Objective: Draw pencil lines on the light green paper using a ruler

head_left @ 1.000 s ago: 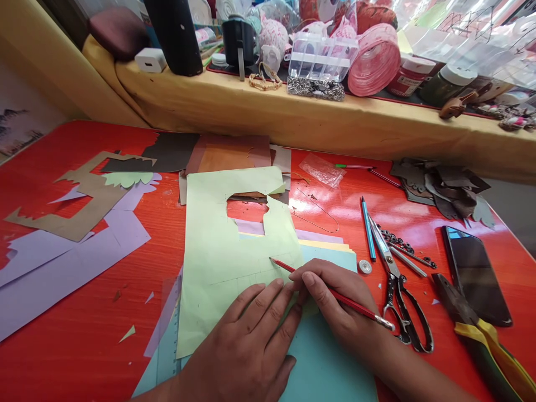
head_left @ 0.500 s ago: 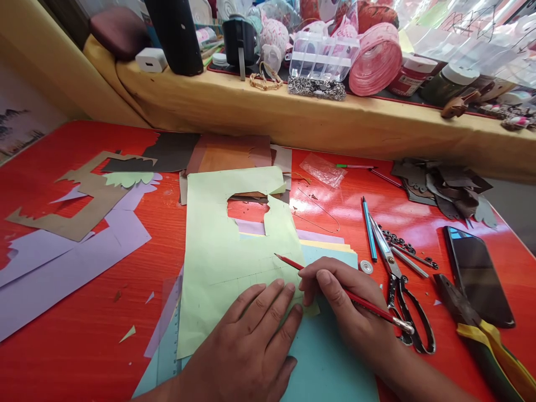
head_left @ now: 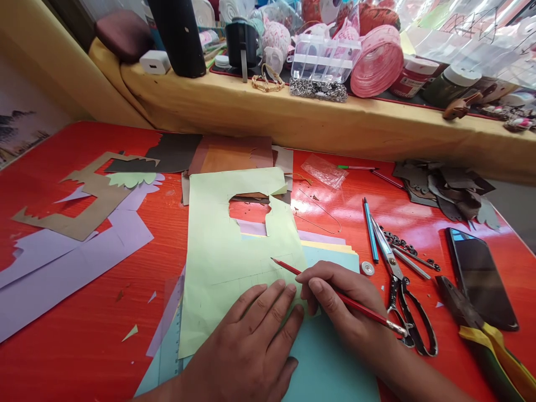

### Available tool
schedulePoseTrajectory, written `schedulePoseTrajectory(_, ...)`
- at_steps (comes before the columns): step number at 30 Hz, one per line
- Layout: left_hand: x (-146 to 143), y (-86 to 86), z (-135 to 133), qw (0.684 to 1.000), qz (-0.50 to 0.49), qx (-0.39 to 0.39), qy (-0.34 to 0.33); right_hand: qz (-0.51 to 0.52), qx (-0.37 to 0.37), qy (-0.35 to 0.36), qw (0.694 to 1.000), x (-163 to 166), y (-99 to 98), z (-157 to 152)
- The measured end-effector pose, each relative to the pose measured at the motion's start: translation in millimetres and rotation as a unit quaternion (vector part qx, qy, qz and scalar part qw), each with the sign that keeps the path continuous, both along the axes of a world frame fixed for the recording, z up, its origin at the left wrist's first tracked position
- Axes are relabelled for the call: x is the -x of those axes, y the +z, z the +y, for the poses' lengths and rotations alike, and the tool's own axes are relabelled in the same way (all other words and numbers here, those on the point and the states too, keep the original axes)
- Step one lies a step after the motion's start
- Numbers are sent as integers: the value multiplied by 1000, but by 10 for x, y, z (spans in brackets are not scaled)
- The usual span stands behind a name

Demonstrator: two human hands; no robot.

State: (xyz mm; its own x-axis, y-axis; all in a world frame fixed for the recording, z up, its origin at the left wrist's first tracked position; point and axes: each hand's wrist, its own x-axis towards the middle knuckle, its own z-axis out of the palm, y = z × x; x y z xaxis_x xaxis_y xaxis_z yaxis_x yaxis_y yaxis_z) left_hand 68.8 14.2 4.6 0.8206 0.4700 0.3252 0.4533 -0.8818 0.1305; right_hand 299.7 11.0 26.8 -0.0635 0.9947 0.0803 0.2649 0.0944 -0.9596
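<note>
A pale green sheet of paper [head_left: 213, 234] with a ragged cut-out hole and thin pencil lines lies on top of blue paper [head_left: 330, 363]. My left hand [head_left: 255, 335] is spread flat on the sheet's lower part, fingers stretched out. In my right hand [head_left: 347, 307] a red pencil [head_left: 360, 307] is pinched, its tip pointing left at the drawn lines. Whether the tip touches the paper I cannot tell. Part of a clear ruler [head_left: 177, 340] shows at the sheet's lower left edge.
Right of my hand lie scissors [head_left: 393, 268], a blue pen [head_left: 370, 230], pliers [head_left: 477, 329] and a phone [head_left: 481, 279]. Purple paper [head_left: 84, 279] and a brown cut-out [head_left: 84, 212] lie left. Behind, a cloth-covered ledge [head_left: 234, 111] carries jars and a clear box [head_left: 326, 58].
The pencil tip has shifted slightly left and down along the drawn lines, with my right hand. My left hand stays flat on the paper. The whole view has moved a little.
</note>
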Motion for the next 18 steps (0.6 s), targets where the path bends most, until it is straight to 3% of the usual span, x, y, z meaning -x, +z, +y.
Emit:
schedulePoseTrajectory(8, -13, -18, 9, 1000, -7, 0, 7, -19, 0, 51, 999, 10, 34, 37)
schedulePoseTrajectory(18, -11, -3, 6, 1000, -5, -1, 5, -33, 8, 54, 998, 10, 29, 40)
